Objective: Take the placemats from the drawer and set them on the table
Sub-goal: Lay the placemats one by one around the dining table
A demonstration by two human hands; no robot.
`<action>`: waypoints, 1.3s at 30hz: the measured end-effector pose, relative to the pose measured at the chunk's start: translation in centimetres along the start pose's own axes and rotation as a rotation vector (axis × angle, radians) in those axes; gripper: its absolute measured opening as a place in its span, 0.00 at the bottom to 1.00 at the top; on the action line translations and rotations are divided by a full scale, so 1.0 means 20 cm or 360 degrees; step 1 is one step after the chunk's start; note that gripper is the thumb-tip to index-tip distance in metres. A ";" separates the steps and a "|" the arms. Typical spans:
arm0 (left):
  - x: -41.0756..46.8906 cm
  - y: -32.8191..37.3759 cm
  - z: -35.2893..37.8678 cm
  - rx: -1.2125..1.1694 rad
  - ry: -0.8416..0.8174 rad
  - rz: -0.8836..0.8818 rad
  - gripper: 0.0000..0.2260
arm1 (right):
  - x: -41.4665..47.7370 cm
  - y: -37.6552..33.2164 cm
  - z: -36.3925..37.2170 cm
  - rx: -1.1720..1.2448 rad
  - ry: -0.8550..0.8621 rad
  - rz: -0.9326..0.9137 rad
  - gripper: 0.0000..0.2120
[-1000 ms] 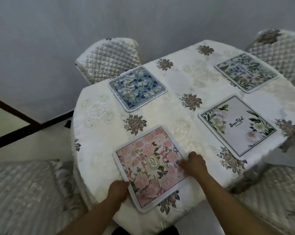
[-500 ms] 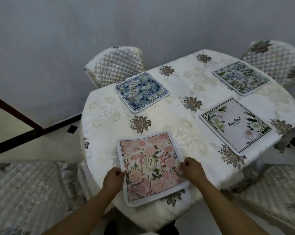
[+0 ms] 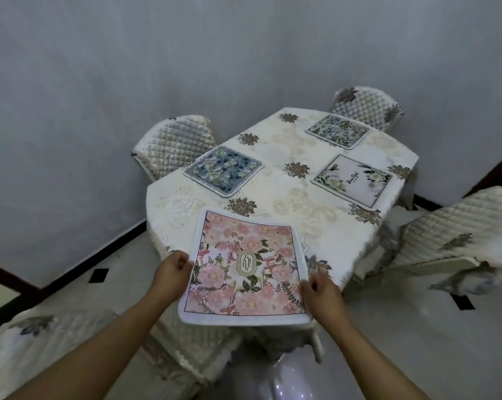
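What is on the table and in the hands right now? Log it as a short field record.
surface: table under a cream floral cloth
mats lying flat: blue mat, green mat, white mat
held mat: pink mat, near part past the table edge
left hand: grips its left edge
right hand: grips its right edge
seating: quilted chairs around the table

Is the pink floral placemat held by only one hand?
No: the left hand grips the pink floral placemat at one side and the right hand at the other.
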State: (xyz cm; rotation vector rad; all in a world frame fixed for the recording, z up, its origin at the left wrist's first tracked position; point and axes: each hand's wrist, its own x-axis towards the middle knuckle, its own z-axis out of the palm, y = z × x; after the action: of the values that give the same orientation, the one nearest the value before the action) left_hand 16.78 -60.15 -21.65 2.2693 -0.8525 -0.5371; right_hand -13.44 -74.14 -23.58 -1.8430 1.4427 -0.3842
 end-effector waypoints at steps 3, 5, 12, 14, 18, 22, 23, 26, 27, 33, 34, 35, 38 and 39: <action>-0.04 -0.01 -0.11 -0.0025 0.0044 0.0048 0.04 | -0.15 -0.08 0.00 0.0081 0.0082 -0.0033 0.16; -0.08 0.00 -0.19 -0.0018 0.0061 0.0035 0.03 | -0.23 -0.13 -0.01 0.0121 0.0116 -0.0045 0.16; -0.18 -0.01 -0.41 0.0037 0.0115 0.0065 0.02 | -0.47 -0.25 0.03 0.0214 0.0167 -0.0087 0.15; -0.21 -0.02 -0.47 0.0037 0.0123 0.0080 0.04 | -0.56 -0.29 0.07 0.0227 0.0189 -0.0086 0.16; -0.20 -0.11 -0.59 -0.0074 0.0102 0.0084 0.06 | -0.68 -0.42 0.15 0.0199 0.0242 -0.0092 0.17; -0.09 -0.25 -0.74 -0.0148 0.0039 0.0170 0.06 | -0.75 -0.59 0.30 0.0188 0.0335 -0.0057 0.18; -0.05 -0.29 -0.79 -0.0157 0.0016 0.0209 0.06 | -0.76 -0.64 0.36 0.0185 0.0364 -0.0038 0.18; 0.08 -0.39 -0.93 -0.0175 -0.0077 0.0309 0.07 | -0.81 -0.78 0.55 0.0180 0.0466 0.0050 0.18; 0.11 -0.40 -0.97 -0.0165 -0.0105 0.0349 0.07 | -0.83 -0.82 0.60 0.0195 0.0504 0.0089 0.18; 0.43 -0.51 -1.08 -0.0140 -0.0355 0.0457 0.04 | -0.92 -1.01 0.88 0.0310 0.0637 0.0382 0.16; 0.48 -0.51 -1.06 -0.0122 -0.0387 0.0470 0.04 | -0.92 -1.02 0.91 0.0331 0.0656 0.0427 0.16; 0.51 -0.50 -1.04 -0.0115 -0.0420 0.0489 0.04 | -0.91 -1.03 0.93 0.0331 0.0675 0.0461 0.15; 0.60 -0.49 -0.95 -0.0114 -0.0494 0.0518 0.04 | -0.84 -1.01 0.96 0.0270 0.0719 0.0548 0.14; 0.63 -0.49 -0.92 -0.0087 -0.0518 0.0515 0.04 | -0.80 -1.00 0.97 0.0274 0.0734 0.0584 0.14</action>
State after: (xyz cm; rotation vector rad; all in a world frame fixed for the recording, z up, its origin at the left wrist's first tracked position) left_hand 40.26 -55.41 -17.30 1.9671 -1.3191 -0.7773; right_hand 7.77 -50.51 -19.10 -1.3653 1.9469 -0.7538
